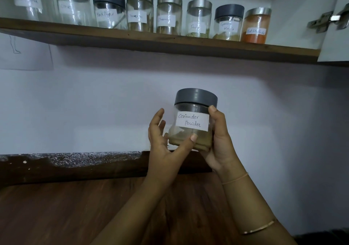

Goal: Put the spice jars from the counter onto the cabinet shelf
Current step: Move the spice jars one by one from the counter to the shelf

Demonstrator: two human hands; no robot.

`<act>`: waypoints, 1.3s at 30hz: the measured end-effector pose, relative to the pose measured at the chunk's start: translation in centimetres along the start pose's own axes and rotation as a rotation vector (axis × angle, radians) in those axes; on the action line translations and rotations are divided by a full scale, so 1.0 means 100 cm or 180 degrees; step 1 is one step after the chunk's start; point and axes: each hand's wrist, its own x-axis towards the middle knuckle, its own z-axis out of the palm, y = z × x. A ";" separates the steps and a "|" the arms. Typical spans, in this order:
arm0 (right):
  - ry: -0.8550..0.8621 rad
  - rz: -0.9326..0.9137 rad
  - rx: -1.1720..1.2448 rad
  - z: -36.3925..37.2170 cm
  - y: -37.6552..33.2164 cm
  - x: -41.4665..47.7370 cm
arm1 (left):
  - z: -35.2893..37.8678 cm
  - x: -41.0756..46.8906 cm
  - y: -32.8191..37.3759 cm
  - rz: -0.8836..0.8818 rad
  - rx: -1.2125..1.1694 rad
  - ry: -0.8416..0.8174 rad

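While our right hand [221,144] grips the coriander powder jar [192,123], thumb up by its grey lid [195,97] and fingers curled out of sight behind the glass, our left hand [166,142] presses its thumb tip on the lower front. We note the left fingers spread beside the glass, seemingly clear of it. Jar sits between both thumbs, above the counter [75,207], well below the shelf [170,43] of labelled jars [169,15].

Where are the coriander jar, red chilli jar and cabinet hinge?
coriander jar [192,121], head view, on its white label.
red chilli jar [255,37], head view, on the orange powder.
cabinet hinge [320,24], head view, on its mounting plate.
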 end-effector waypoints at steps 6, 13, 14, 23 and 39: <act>-0.0628 0.0015 0.0543 0.001 0.001 -0.002 | 0.005 -0.005 0.016 0.0355 -0.0182 -0.0227; -0.0815 -0.0101 0.0929 0.005 0.006 -0.009 | 0.012 -0.012 0.026 0.0601 0.0228 -0.0035; -0.0788 -0.0107 0.0927 0.004 0.005 -0.010 | 0.013 -0.013 0.026 0.0617 0.0259 -0.0031; -0.0821 -0.0233 0.0847 0.001 -0.002 -0.015 | 0.018 -0.014 0.030 0.0646 0.0219 -0.0077; -0.0534 -0.0392 0.0216 -0.012 -0.024 -0.014 | 0.022 -0.003 0.030 0.0462 -0.0193 -0.0708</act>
